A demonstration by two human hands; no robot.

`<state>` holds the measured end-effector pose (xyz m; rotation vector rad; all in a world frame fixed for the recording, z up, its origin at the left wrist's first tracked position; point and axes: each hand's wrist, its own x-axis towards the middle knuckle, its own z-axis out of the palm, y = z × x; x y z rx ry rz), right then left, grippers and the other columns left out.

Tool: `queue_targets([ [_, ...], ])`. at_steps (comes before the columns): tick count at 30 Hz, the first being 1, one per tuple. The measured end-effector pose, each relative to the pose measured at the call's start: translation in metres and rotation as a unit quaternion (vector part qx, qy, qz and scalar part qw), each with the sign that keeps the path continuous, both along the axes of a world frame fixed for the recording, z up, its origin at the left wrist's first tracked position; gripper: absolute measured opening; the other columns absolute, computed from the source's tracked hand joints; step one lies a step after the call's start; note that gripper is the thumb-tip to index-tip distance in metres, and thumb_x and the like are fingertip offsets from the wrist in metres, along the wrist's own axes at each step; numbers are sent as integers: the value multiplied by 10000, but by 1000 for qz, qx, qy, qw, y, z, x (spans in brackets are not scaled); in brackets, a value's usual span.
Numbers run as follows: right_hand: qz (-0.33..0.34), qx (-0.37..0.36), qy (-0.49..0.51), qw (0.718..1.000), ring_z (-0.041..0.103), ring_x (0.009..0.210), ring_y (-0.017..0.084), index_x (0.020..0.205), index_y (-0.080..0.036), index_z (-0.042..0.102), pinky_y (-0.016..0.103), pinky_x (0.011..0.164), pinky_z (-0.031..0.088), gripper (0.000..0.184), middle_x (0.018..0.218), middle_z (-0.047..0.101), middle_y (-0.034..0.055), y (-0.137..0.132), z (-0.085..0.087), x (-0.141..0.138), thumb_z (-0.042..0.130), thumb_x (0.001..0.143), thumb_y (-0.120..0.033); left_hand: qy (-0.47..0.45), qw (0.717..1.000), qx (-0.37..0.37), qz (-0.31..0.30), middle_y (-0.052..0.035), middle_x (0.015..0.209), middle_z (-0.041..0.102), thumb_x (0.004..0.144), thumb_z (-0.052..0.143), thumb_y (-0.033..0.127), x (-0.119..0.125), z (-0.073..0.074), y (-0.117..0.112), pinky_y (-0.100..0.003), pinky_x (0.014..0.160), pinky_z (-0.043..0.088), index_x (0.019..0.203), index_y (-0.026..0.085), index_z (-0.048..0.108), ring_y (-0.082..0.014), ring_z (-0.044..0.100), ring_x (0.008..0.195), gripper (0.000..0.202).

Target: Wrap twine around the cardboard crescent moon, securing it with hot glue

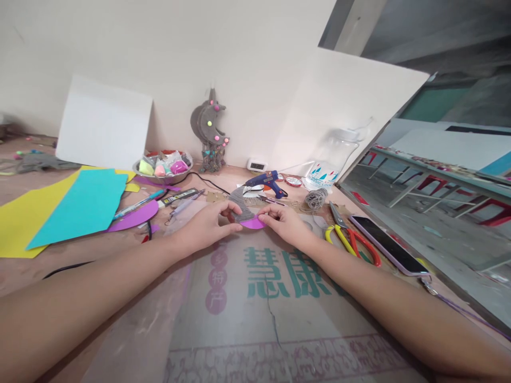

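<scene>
Between my hands is a crescent-shaped purple card piece (252,223), part of it covered with grey cord (240,206). My left hand (211,223) is closed on the cord-covered side, thumb at the lower edge and fingers at the side. The fingertips of my right hand (281,219) pinch the bare purple end. Just beyond the piece lies a blue hot glue gun (265,182), its nozzle close to the top of the grey part. A ball of grey cord (316,199) sits to the right of it.
Scissors (353,239) and a phone (387,244) lie on the right, near a clear jug (329,162). Blue card (82,205), yellow card (35,213) and a bowl (162,180) of colourful clay packets are left. A decorated grey moon (205,125) hangs against the wall. Printed plastic (235,340) covers the front.
</scene>
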<state>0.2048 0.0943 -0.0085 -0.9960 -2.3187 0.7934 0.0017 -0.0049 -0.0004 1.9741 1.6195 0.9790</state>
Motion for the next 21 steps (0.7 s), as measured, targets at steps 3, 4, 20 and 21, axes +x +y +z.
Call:
queue_targets([
  [3, 4, -2, -1, 1000, 437, 559, 101, 813, -159, 631, 226, 537, 338, 205, 641, 551, -17, 1, -1, 0, 539, 789, -341, 8, 1000, 10, -1, -12, 865, 628, 764, 557, 363, 0, -1, 0, -266, 712, 455, 964, 212, 571, -170, 568, 839, 251],
  [4, 5, -2, -2, 1000, 440, 563, 101, 814, -159, 631, 226, 541, 339, 206, 646, 554, -16, 1, -1, 0, 538, 790, -341, 10, 1000, 12, -2, -11, 860, 626, 765, 553, 353, 0, -1, 0, -263, 704, 455, 959, 209, 570, -167, 569, 827, 242],
  [20, 6, 0, 2, 1000, 420, 544, 97, 800, -157, 625, 222, 532, 337, 197, 614, 524, -25, -2, 1, 0, 536, 786, -332, -15, 1000, 6, 13, -6, 859, 625, 765, 476, 255, 3, 5, -4, -260, 685, 456, 976, 195, 564, -154, 567, 777, 236],
  [21, 7, 2, 2, 1000, 417, 541, 97, 800, -157, 625, 221, 528, 336, 197, 608, 520, -26, -2, 0, 0, 535, 787, -332, -27, 1000, 8, 13, -10, 867, 627, 779, 461, 260, 3, 5, -4, -265, 699, 455, 967, 193, 571, -157, 564, 791, 229],
])
